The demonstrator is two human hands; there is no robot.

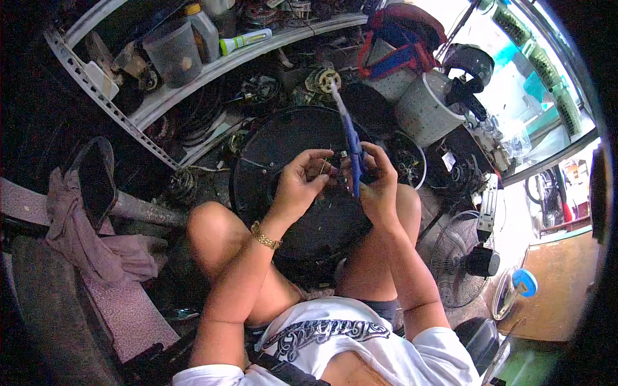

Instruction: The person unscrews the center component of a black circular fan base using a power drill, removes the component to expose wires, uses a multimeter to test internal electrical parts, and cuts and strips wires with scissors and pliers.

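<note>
My right hand (pixel 380 180) is closed around a long blue piece (pixel 353 151), seen nearly edge-on, with a blurred pale end stretching away from me. Its exact kind cannot be made out. Facing it, my left hand (pixel 302 180) has thumb and fingers pinched on a thin, wire-like piece (pixel 324 167). Small dark and shiny parts lie between the two hands, partly hidden by the fingers. Both hands are raised over a round black tabletop (pixel 290 138) between my knees. A gold-coloured bracelet watch (pixel 265 237) is on my left wrist.
Beyond the tabletop runs a metal shelf (pixel 212 67) with a plastic tub (pixel 172 53) and a green-white flashlight (pixel 246 41). A white perforated bin (pixel 430 109) stands at far right. Nearer right is a fan with a wire cage (pixel 454 257). Cloth (pixel 87 225) hangs at left.
</note>
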